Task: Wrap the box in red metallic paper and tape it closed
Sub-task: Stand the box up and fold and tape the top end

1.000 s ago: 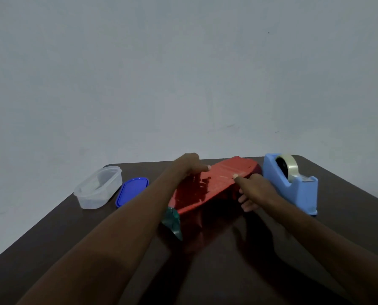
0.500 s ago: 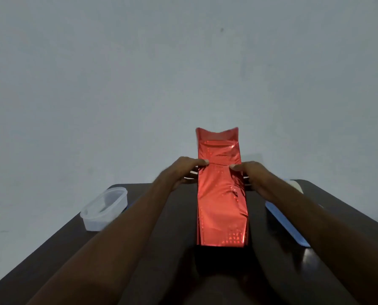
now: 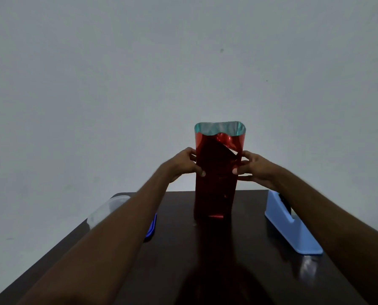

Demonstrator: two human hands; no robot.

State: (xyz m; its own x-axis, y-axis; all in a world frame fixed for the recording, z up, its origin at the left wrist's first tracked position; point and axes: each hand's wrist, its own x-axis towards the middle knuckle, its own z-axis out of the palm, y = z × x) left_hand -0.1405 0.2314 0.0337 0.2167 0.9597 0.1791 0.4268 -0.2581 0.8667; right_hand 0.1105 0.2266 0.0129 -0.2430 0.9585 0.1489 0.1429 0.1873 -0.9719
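Note:
The box wrapped in red metallic paper stands upright on its end in the middle of the dark table. The paper's top end is open and shows its silver-green inside. My left hand grips the box's left side, thumb on the front. My right hand grips the right side the same way. A blue tape dispenser sits to the right, partly hidden by my right forearm.
A clear plastic container sits near the table's left edge, with its blue lid beside it, both partly behind my left forearm. A plain grey wall rises behind the table.
The wrapped box went from lying tilted on the table to standing upright on its end, held by both hands. The open top end now faces up.

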